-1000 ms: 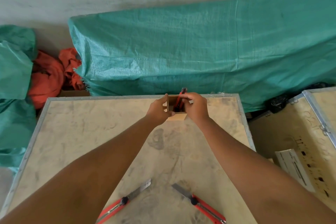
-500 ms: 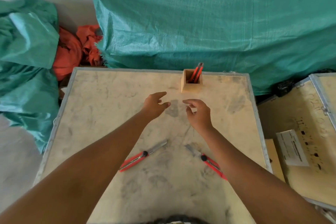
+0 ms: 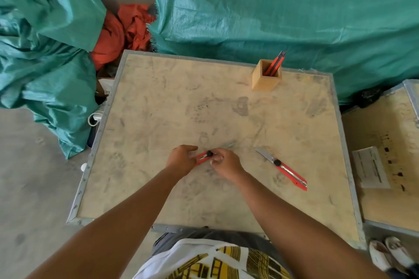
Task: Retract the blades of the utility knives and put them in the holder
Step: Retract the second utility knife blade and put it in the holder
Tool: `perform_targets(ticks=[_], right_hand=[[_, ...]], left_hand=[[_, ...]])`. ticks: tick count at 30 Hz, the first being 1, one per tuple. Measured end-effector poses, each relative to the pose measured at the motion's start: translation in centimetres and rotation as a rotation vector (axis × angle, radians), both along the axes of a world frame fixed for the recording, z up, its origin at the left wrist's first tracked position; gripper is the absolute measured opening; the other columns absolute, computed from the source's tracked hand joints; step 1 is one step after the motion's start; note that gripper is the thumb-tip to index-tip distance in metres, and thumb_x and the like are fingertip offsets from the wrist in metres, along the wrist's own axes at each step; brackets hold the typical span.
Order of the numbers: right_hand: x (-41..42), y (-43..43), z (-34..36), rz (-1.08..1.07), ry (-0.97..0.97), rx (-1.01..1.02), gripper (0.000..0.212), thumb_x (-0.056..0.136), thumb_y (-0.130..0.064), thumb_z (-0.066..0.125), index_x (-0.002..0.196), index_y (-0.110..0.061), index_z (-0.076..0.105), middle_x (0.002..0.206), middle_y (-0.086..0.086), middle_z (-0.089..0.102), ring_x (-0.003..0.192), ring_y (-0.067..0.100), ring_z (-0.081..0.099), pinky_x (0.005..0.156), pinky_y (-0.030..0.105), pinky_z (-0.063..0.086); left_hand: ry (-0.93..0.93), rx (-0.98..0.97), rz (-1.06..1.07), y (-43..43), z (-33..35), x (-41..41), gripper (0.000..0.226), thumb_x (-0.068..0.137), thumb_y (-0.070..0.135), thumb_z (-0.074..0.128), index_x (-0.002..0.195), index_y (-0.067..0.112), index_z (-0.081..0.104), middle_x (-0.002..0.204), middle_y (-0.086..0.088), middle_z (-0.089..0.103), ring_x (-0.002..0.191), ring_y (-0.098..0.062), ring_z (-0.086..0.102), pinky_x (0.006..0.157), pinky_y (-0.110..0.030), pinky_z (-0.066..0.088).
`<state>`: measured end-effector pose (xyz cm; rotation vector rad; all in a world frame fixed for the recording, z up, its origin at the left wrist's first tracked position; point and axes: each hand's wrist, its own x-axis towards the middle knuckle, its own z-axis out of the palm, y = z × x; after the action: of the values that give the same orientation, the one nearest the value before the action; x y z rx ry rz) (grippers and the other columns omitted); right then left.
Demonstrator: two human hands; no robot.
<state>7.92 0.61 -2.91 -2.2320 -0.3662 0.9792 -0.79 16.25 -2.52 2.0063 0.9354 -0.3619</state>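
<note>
A red utility knife (image 3: 205, 156) lies at the middle of the wooden crate top (image 3: 158, 108), its blade out and pointing up-right. My left hand (image 3: 181, 159) holds its red handle. My right hand (image 3: 225, 162) pinches it just past the black lock knob. A second red utility knife (image 3: 283, 169) lies to the right, blade extended toward the upper left, untouched. The square wooden holder (image 3: 265, 76) stands near the far edge with red knives upright inside it.
Green tarp (image 3: 272, 7) covers bulk behind the crate and a heap at the left, with orange cloth (image 3: 118, 34) between. A second crate (image 3: 385, 142) with a paper label stands at the right. White shoes (image 3: 387, 253) rest on the floor at bottom right.
Both hands left the holder at the far edge and came back toward me. They now grip the left knife on the crate top. The camera view has tilted down.
</note>
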Motion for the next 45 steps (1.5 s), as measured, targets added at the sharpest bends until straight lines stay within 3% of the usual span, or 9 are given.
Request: perform_targets(ticks=[4,8,16,19,26,30,37,42,45], right_hand=[[-1.3,1.2,-0.3,-0.108,-0.011,-0.027,0.048,0.088,-0.008,0.063,0.135,-0.018,0.062,0.126,0.006,0.07,0.118,0.022,0.065,0.107,0.035,0.049],[-1.9,1.8,-1.8,-0.285,0.08,0.027,0.042,0.087,-0.012,0.071,0.127,-0.023,0.067,0.111,0.005,0.075,0.099,0.026,0.073,0.089,0.046,0.061],[-2.2,1.7,0.4,-0.607,0.24,0.254,0.015,0.095,-0.007,0.068,0.11,-0.012,0.068,0.104,0.012,0.073,0.085,0.019,0.074,0.069,0.032,0.063],[-1.2,1.3,2.2,-0.575,0.218,0.302,0.015,0.095,-0.01,0.069,0.109,-0.015,0.071,0.105,0.012,0.074,0.089,0.021,0.073,0.068,0.029,0.06],[2.2,-0.7,8.1,-0.45,0.114,0.381,0.018,0.096,-0.012,0.068,0.103,-0.027,0.074,0.097,-0.004,0.076,0.086,0.013,0.074,0.071,0.028,0.057],[4.0,-2.1,10.8,-0.391,0.072,0.421,0.021,0.095,-0.013,0.068,0.105,-0.03,0.074,0.102,-0.003,0.078,0.089,0.014,0.074,0.073,0.028,0.055],[6.5,-5.3,13.9,-0.247,-0.032,0.471,0.026,0.094,-0.014,0.07,0.119,-0.02,0.074,0.102,-0.007,0.078,0.083,0.002,0.073,0.068,0.017,0.056],[7.5,-7.9,14.8,-0.127,-0.082,0.512,0.024,0.091,-0.012,0.074,0.112,-0.02,0.078,0.098,-0.008,0.078,0.084,0.001,0.072,0.075,0.018,0.057],[7.5,-9.5,14.5,0.004,-0.143,0.441,0.023,0.087,-0.017,0.079,0.109,-0.024,0.079,0.098,-0.009,0.079,0.086,0.017,0.073,0.081,0.028,0.056]], left_hand=[[-0.01,0.139,-0.177,0.1,-0.9,-1.6,0.046,0.078,0.019,0.078,0.122,0.028,0.069,0.128,0.005,0.064,0.115,-0.02,0.061,0.09,-0.033,0.053],[-0.065,0.239,-0.29,-0.1,-1.1,-2.8,0.047,0.08,0.009,0.072,0.117,0.037,0.071,0.122,0.007,0.065,0.11,-0.023,0.058,0.084,-0.035,0.053],[-0.241,0.029,-0.195,-0.3,0.3,-3.0,0.038,0.072,0.006,0.077,0.106,0.023,0.078,0.106,-0.005,0.074,0.097,-0.026,0.068,0.083,-0.039,0.056],[-0.278,-0.05,-0.121,-0.9,1.3,-2.7,0.045,0.073,0.011,0.081,0.116,0.024,0.074,0.114,0.001,0.07,0.103,-0.02,0.066,0.09,-0.035,0.055],[-0.381,-0.259,-0.05,-2.4,5.7,-1.5,0.048,0.087,0.008,0.068,0.129,0.032,0.064,0.109,0.016,0.072,0.091,-0.003,0.07,0.079,-0.018,0.057],[-0.416,-0.46,0.012,-3.8,7.9,-0.6,0.049,0.091,0.003,0.066,0.133,0.028,0.061,0.116,0.008,0.072,0.089,-0.009,0.075,0.075,-0.038,0.064],[-0.513,-0.597,0.075,-7.5,10.2,0.6,0.05,0.089,-0.005,0.066,0.133,0.018,0.061,0.114,0.008,0.075,0.1,-0.027,0.073,0.077,-0.04,0.064],[-0.594,-0.617,0.165,-11.0,11.5,1.6,0.048,0.091,-0.008,0.062,0.128,0.023,0.062,0.102,0.013,0.078,0.091,-0.011,0.074,0.075,-0.034,0.063],[-0.618,-0.606,0.233,-12.2,11.9,2.2,0.047,0.091,-0.007,0.061,0.125,0.025,0.065,0.099,0.013,0.079,0.091,-0.009,0.074,0.073,-0.032,0.063]])
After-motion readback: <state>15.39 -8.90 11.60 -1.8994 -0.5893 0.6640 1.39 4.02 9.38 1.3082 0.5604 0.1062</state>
